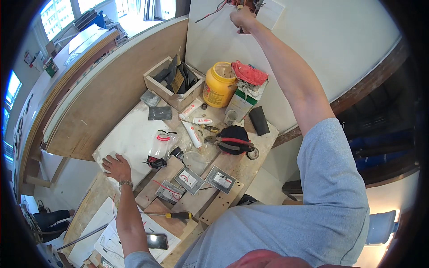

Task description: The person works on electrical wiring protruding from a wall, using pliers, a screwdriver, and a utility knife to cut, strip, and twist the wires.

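My left hand lies flat with fingers spread on a white board on the workbench, a watch on its wrist. My right arm stretches up to the wall, where my right hand is closed round a tool with a dark and yellowish handle; its kind cannot be made out. Just beyond that hand, loose red and dark wires come out of an orange-red opening in the wall, beside a white square plate.
The bench carries metal switch plates, a screwdriver, pliers, white tubes, a yellow tub, a wooden box of dark sheets and a phone. A curved wooden panel stands left; another person's legs show lower left.
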Demonstrator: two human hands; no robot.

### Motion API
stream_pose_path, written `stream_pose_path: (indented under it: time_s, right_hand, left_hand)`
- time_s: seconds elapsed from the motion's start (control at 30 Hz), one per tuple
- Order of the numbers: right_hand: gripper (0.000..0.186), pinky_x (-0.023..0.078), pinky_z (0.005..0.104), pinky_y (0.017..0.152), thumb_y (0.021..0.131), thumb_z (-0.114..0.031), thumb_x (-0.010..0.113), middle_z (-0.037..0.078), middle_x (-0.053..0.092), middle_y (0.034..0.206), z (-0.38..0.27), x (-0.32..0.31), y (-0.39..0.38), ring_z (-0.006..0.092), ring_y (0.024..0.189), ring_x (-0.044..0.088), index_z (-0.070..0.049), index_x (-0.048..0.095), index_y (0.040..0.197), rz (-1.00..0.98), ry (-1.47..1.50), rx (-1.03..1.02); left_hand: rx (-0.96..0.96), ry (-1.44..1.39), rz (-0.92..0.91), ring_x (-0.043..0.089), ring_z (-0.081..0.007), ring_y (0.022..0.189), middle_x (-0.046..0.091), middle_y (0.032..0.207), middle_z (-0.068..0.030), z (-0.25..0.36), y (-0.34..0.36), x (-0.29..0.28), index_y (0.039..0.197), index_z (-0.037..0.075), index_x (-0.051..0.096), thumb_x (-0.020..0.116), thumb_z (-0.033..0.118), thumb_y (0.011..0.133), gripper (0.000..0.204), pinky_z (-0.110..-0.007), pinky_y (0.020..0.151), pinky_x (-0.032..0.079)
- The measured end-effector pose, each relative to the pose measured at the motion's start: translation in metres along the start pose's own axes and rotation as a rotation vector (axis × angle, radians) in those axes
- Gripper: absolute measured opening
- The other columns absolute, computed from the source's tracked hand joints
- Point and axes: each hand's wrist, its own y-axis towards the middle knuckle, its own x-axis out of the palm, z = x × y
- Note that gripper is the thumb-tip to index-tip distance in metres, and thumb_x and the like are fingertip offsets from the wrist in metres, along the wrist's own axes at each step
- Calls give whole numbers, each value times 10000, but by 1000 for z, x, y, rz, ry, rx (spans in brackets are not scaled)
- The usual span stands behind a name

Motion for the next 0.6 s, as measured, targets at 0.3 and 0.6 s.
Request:
stream_pose_path:
  time_s: [0.3, 0.6]
  right_hand:
    - [306, 429, 361, 579, 751, 39, 643, 64, 498, 790, -9, 42, 2, 161, 667, 501, -48, 483, 997, -148, 813, 50]
    - [251, 455, 369, 655, 832, -86, 671, 62, 585, 871, -15, 50, 23, 156, 787, 547, -12, 525, 1022, 92, 839, 96]
  left_hand:
    - [-6, 0, -24, 294, -435, 1507, 376, 1586, -276, 1, -1, -4, 1439, 29, 430, 424, 413, 1051, 547, -716, 1139, 267]
    - [-12, -7, -14, 294, -429, 1506, 375, 1590, -274, 3, 0, -4, 1443, 31, 425, 426, 417, 1048, 552, -715, 1147, 251]
